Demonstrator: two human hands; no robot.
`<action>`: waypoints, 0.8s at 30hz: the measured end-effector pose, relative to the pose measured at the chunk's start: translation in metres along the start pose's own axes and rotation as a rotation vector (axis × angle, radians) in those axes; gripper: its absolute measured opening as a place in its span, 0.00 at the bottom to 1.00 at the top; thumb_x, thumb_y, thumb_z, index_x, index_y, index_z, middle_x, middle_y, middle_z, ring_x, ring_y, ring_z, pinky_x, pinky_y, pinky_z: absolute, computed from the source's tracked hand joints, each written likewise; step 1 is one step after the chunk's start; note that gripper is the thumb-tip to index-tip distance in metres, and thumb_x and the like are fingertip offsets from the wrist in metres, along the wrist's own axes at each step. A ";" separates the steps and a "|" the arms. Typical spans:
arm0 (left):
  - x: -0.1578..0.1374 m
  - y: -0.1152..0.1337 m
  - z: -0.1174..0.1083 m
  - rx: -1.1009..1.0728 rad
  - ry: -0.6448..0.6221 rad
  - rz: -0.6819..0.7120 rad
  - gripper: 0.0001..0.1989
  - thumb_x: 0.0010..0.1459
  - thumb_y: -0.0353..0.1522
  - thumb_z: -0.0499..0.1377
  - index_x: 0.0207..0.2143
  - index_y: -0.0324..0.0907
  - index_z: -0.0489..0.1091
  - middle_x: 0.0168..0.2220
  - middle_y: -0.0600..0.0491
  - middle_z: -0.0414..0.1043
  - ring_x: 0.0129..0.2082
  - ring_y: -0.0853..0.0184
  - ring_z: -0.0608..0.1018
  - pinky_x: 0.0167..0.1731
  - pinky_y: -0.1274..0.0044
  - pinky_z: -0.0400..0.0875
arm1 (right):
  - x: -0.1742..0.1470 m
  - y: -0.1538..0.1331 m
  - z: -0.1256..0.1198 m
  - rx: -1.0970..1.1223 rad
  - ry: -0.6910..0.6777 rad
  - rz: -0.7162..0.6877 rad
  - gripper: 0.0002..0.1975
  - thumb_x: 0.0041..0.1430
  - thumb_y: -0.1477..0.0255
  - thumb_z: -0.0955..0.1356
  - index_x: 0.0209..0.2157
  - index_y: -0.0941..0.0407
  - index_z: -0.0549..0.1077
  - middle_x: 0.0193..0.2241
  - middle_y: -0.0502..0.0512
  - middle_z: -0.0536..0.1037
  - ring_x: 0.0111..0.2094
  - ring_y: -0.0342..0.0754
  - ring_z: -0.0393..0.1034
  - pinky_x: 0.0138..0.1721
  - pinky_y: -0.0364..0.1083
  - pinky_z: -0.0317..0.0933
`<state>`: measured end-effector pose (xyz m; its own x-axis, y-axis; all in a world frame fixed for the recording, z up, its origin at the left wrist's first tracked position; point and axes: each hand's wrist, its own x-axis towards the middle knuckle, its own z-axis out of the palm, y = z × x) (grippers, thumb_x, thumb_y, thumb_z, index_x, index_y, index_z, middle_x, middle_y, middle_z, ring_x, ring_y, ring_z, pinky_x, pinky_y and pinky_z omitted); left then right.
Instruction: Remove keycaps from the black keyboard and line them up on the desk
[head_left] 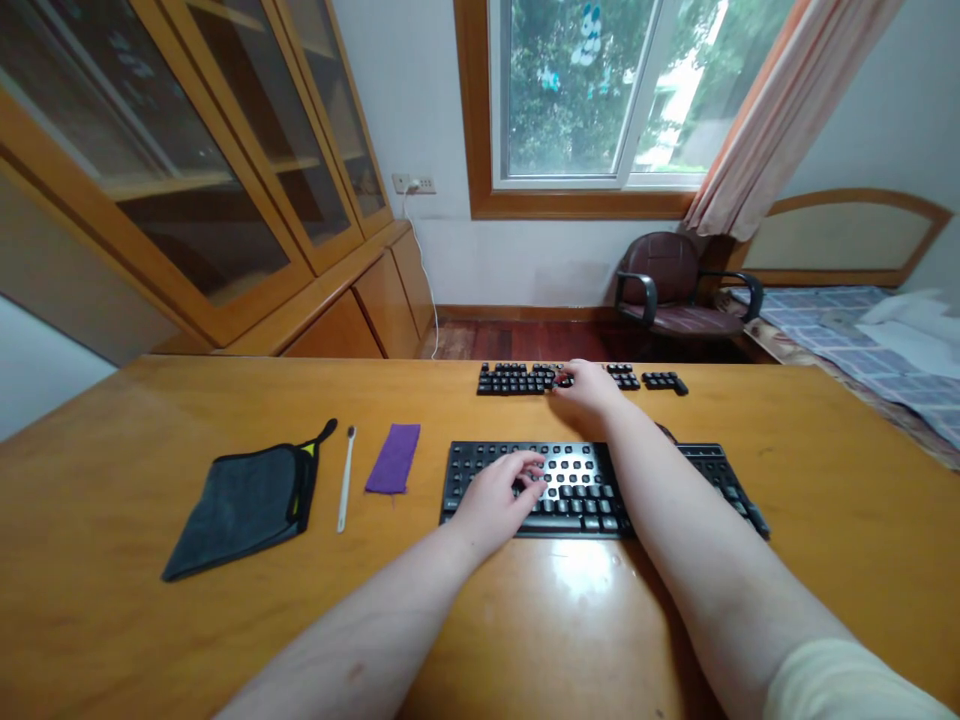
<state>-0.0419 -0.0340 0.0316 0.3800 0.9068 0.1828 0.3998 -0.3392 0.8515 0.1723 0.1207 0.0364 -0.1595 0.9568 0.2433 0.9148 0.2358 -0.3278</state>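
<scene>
In the middle of the frame, the left hand (496,492) rests flat-fingered on the keyboard (592,490), holding nothing. Just above, the right hand (592,385) pinches a loose key among the keycaps (517,379).

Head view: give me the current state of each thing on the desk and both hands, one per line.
Keyboard: flat on desk, many keycaps removed.
Loose keycaps: laid in rows behind the keyboard.
Left hand: resting on the keyboard, fingers bent.
Right hand: reaching into the loose keycaps; grip unclear.
Purple cloth: folded, flat.
Dark cloth: lying flat.
Thin white tool: lying untouched.
</scene>
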 end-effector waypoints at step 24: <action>0.001 0.001 0.000 0.047 -0.013 0.024 0.13 0.55 0.30 0.56 0.44 0.44 0.67 0.39 0.53 0.73 0.34 0.68 0.75 0.39 0.74 0.69 | 0.004 0.005 0.012 -0.044 -0.118 0.005 0.09 0.48 0.67 0.69 0.33 0.52 0.78 0.33 0.54 0.77 0.34 0.47 0.69 0.34 0.42 0.60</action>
<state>-0.0416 -0.0336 0.0323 0.4010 0.8948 0.1963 0.4287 -0.3727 0.8230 0.1719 0.1281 0.0249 -0.1951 0.9719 0.1319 0.9306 0.2259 -0.2880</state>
